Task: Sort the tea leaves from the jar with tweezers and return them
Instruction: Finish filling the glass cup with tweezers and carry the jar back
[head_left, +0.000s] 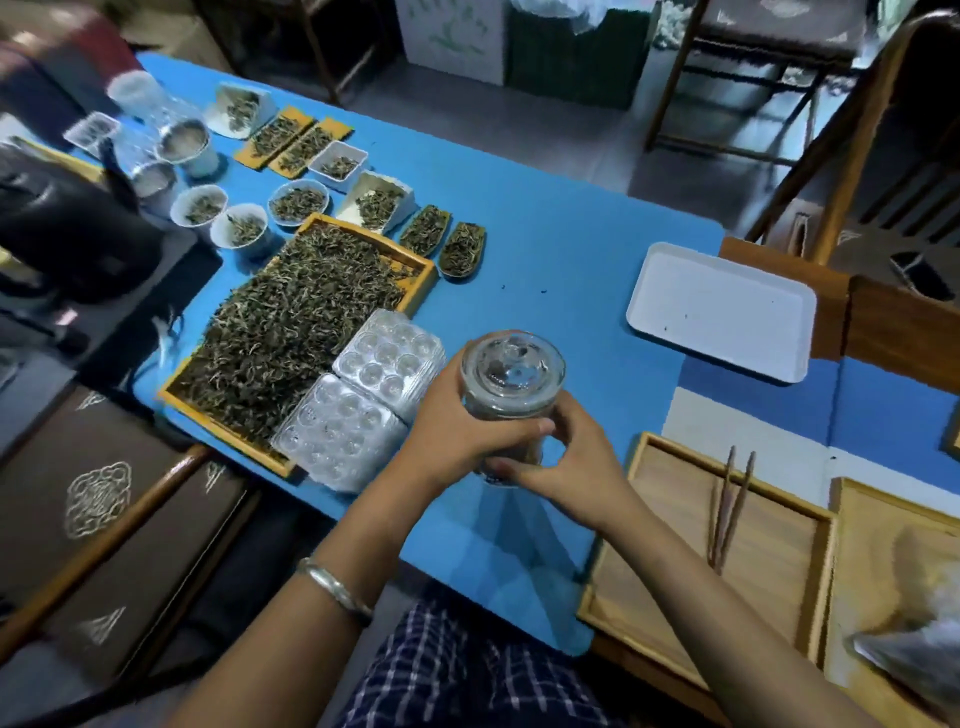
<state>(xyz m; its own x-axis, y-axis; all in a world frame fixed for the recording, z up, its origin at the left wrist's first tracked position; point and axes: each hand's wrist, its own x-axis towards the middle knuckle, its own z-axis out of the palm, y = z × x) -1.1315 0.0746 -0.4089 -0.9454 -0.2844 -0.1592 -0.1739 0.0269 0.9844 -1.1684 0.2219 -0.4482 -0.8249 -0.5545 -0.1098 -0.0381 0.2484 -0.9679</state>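
Note:
A clear glass jar (511, 379) with a glass lid stands over the blue table (561, 249), dark tea leaves showing through its wall. My left hand (457, 431) grips the jar's left side with fingers wrapped across its front. My right hand (566, 462) holds the lower right of the jar, fingers curled under its base. Wooden tweezers (730, 506) lie untouched on a wooden tray (675, 545) to the right. A white tray (722, 312) sits at the far right of the table, holding only a few specks.
A large wooden tray of loose tea leaves (296, 322) lies to the left, with clear plastic blister trays (363, 400) overlapping its near corner. Several small bowls and dishes of tea (298, 202) stand behind it. Wooden chairs (852, 130) stand at the back right.

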